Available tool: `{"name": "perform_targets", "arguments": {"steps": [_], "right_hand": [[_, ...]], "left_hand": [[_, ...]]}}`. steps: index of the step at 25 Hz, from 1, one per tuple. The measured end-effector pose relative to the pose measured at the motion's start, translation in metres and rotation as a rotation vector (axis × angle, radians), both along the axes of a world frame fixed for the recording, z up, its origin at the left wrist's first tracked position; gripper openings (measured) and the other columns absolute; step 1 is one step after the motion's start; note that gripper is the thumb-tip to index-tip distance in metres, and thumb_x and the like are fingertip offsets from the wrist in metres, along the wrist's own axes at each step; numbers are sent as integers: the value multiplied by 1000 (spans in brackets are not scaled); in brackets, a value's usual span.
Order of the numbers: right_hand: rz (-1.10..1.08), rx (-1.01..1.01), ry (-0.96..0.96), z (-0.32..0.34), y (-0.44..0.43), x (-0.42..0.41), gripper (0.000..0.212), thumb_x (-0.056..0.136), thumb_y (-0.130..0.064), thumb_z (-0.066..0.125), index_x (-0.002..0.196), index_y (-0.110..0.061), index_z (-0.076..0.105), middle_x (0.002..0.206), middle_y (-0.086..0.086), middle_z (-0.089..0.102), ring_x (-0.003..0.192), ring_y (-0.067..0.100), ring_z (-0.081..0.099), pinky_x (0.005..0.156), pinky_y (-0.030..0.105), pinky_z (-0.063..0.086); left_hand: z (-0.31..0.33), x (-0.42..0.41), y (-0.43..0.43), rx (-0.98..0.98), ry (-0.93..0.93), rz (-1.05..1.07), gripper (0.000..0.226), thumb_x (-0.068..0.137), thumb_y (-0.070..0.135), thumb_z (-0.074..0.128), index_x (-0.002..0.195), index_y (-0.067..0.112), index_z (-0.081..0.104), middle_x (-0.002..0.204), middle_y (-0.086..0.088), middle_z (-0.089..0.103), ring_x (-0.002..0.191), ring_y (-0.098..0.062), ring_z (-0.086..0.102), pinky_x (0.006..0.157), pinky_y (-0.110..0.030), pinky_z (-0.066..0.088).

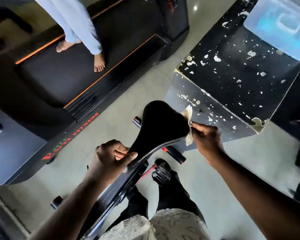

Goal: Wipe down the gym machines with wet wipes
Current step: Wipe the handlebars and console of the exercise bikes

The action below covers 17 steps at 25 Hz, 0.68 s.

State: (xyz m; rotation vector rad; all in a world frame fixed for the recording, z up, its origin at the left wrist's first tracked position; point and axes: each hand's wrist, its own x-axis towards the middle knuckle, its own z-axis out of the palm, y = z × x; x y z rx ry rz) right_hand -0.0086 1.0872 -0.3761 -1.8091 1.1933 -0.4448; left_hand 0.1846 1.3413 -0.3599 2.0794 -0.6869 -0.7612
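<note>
- Wiping is under way on the black, pear-shaped padded bike saddle (159,125) at frame centre. The right hand (206,137) pinches a crumpled, yellowed wet wipe (188,140) against its broad right edge.
- The left hand (111,156) has its fingers curled tight round the narrow nose, steadying it.
- Next, probably: draw the wipe along the rim with steady pressure.
- The saddle's long axis runs from lower left to upper right, with the nose pointing lower left.
</note>
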Motion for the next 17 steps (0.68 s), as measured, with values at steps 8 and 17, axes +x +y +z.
{"name": "perform_targets", "arguments": {"steps": [8, 17], "right_hand": [[-410, 182, -128, -21, 52, -2, 14, 81, -33, 72, 91, -24, 77, 74, -8, 73, 69, 9, 63, 72, 32, 49], [-777, 376, -256, -11, 122, 42, 20, 85, -10, 70, 74, -27, 68, 69, -11, 69, 68, 13, 63, 69, 34, 50]], "left_hand": [[-4, 11, -4, 6, 50, -78, 19, 78, 21, 93, 79, 20, 73, 71, 19, 74, 71, 5, 73, 64, -11, 55], [-2, 34, -5, 13, 91, -201, 16, 79, 27, 92, 80, 18, 78, 76, 8, 79, 76, -5, 77, 78, -31, 63]]}}
